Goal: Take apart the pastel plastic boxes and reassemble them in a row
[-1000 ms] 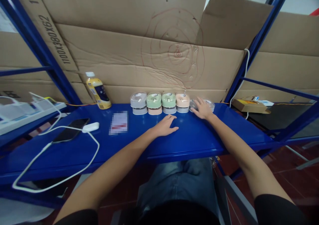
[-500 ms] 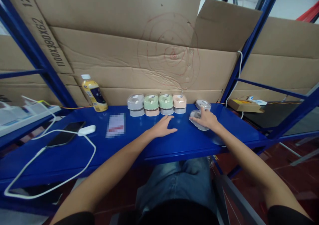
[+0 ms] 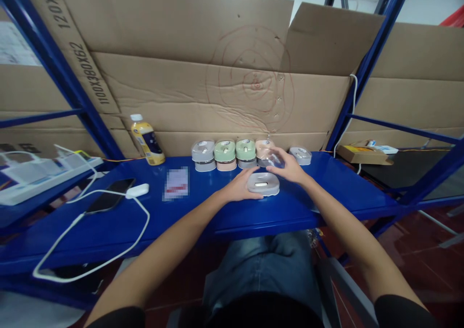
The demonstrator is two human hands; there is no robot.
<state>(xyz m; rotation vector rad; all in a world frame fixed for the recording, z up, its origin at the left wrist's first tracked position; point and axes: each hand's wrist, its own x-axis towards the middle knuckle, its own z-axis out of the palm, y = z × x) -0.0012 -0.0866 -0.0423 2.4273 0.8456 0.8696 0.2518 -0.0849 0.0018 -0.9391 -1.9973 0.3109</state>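
A grey oval plastic box [image 3: 263, 186] sits lidless near the front of the blue tabletop. Around its left end curl the thumb and fingers of my left hand [image 3: 237, 186]. Just above and behind the box, my right hand [image 3: 291, 167] grips a clear plastic lid [image 3: 274, 160], tilted and apart from the box. Behind stand two-high stacks of similar lidded boxes: a grey stack [image 3: 203, 151], two with green tops [image 3: 224, 150], and one with a pink top [image 3: 264, 146], partly hidden by the lid. A single grey box [image 3: 300, 156] stands at the right.
A yellow drink bottle [image 3: 148, 141] stands at the back left. A blurred-out card [image 3: 176, 184], a phone [image 3: 108, 196] with a white cable [image 3: 139, 236], and a power strip [image 3: 47, 178] lie to the left. Cardboard [image 3: 181, 86] backs the tabletop [image 3: 217, 216].
My right hand has moved left from the right side, and the grey box is now in front of me. The clear lid is raised off it. My left hand has closed on the box.
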